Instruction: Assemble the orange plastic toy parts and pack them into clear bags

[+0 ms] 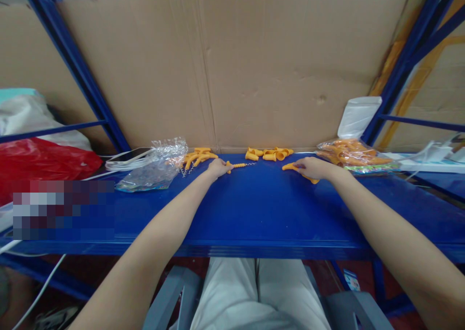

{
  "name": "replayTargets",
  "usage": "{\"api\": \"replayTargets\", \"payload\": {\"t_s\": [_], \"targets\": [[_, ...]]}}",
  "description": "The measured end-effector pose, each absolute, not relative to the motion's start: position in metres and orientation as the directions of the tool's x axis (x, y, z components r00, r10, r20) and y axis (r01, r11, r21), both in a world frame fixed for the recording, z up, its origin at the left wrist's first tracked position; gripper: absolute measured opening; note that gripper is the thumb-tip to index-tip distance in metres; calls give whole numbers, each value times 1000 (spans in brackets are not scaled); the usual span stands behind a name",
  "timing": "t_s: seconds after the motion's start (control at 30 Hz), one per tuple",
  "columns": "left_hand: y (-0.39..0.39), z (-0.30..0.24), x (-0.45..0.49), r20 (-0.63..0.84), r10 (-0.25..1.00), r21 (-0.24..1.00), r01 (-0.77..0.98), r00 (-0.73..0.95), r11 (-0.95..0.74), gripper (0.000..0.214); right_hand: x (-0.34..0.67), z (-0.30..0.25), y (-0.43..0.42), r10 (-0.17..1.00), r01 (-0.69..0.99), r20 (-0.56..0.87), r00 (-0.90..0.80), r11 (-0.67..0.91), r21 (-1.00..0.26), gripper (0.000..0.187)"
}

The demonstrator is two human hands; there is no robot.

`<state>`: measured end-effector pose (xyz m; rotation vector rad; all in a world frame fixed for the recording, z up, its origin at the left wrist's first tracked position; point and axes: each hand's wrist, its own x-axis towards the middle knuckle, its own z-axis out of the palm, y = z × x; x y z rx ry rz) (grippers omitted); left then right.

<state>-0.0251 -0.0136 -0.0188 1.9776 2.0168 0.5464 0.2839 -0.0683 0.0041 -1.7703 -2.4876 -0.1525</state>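
Note:
My left hand (217,168) is closed round the orange handle end of a corkscrew (240,165), whose wavy metal spiral points right. Just behind that hand lies a heap of orange corkscrews (198,157), some with metal spirals showing. Over to the right, my right hand (308,167) grips an orange plastic piece (289,166). Orange also shows below its fingers; whether this is one piece or two I cannot tell. Between and behind both hands, several orange hollow sleeves (269,154) lie along the back of the blue shelf (250,209).
A clear plastic bag (154,168) lies left of the heap, beside a phone and white cable (129,160). At right sits a bag of orange pieces (354,153). A cardboard sheet (261,68) stands behind, between blue posts. A red bag (43,160) is far left.

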Motion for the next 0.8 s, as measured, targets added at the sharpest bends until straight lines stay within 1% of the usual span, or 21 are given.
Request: {"api": "replayTargets", "payload": {"t_s": [0.13,0.2,0.27,0.33,0.4,0.53,0.6,0.7,0.8], "targets": [[-20,-13,-21,27,999,551,835,-22,4,24,282,5,-69,938,945,114,-328,324,47,33],[-22,-10,-20,26,999,568,823,-25,6,20,281,6,-70,946,953,113,-303,299,50,32],[-24,-8,-20,33,998,570,821,-45,18,17,277,6,-71,948,960,155,-279,275,45,32],[-25,-7,-19,38,998,556,831,-55,25,16,270,6,-72,934,961,229,-274,275,31,32],[-26,-6,-18,42,998,519,855,-46,17,18,259,4,-72,909,950,285,-304,313,15,33],[-29,-6,-15,50,999,424,906,-21,-2,25,231,0,-69,849,899,318,-422,437,25,34],[-30,-6,-12,54,998,405,914,-11,-12,26,216,-2,-65,825,874,314,-470,485,36,35],[-32,-8,-7,70,997,398,917,12,-38,26,194,-5,-56,800,834,270,-536,551,24,38],[-34,-9,-3,85,996,407,911,35,-66,27,175,-9,-45,795,817,216,-568,576,28,32]]}}
